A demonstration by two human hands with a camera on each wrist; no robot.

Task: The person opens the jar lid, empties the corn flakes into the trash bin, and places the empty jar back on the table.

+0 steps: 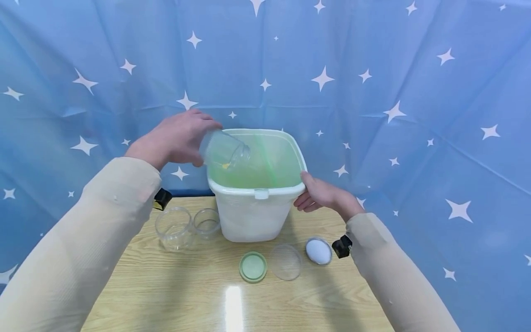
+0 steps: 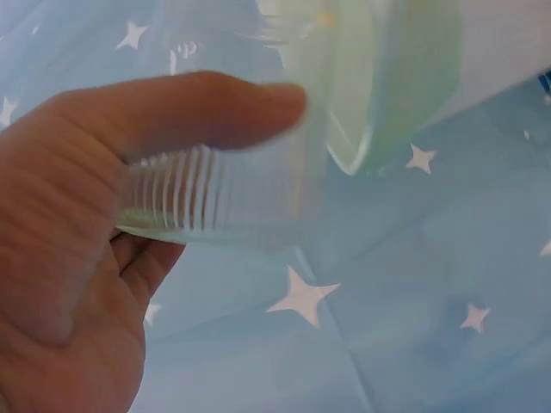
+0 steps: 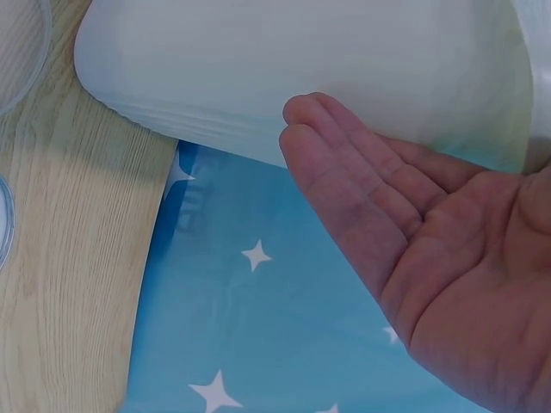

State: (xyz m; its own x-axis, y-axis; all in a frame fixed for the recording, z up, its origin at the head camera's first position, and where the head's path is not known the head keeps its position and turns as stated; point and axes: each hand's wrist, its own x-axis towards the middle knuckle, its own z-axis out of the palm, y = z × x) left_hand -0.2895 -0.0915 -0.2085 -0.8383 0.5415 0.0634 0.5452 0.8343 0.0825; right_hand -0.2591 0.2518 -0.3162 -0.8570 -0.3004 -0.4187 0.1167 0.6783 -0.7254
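Observation:
In the head view my left hand (image 1: 176,138) grips a clear plastic jar (image 1: 220,150) tipped sideways, its mouth over the bin. A small yellow bit (image 1: 226,166) shows at the jar. The left wrist view has the thumb lying across the jar's ribbed wall (image 2: 181,194). Below the jar stands a white bin (image 1: 253,216) whose inside looks pale green. My right hand (image 1: 321,193) is at the bin's right rim, with the thumb at the edge. Its other fingers (image 3: 344,185) extend nearly straight beside the bin's outer wall, in the right wrist view.
Two clear containers, a larger one (image 1: 174,230) and a smaller one (image 1: 206,223), stand left of the bin. In front lie a green lid (image 1: 253,267), a clear disc (image 1: 286,263) and a round dish of white material (image 1: 318,251). A blue starred cloth (image 1: 265,64) hangs behind the table.

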